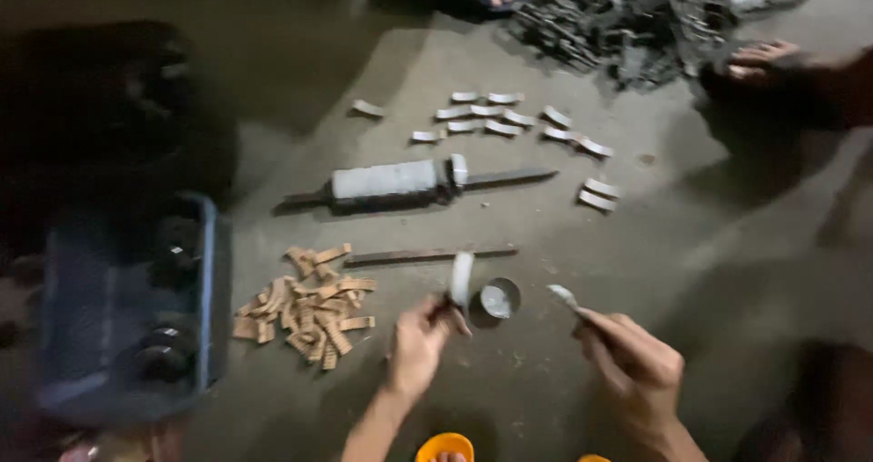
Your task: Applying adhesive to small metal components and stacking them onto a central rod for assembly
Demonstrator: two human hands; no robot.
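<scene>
My left hand (416,344) grips a curved grey metal piece (461,278), held upright above the concrete floor. My right hand (634,360) holds a thin brush-like stick (564,296) whose pale tip points toward a small round tin (499,298) standing on the floor between my hands. A heap of tan ridged strips (307,307) lies just left of my left hand.
A long rod with a grey cylinder (400,182) lies across the floor, a thin bar (427,256) below it. Several curved grey pieces (509,121) lie in rows beyond. A dark scrap pile (627,16) and other people's feet (759,57) are at the top; a blue crate (127,316) stands left.
</scene>
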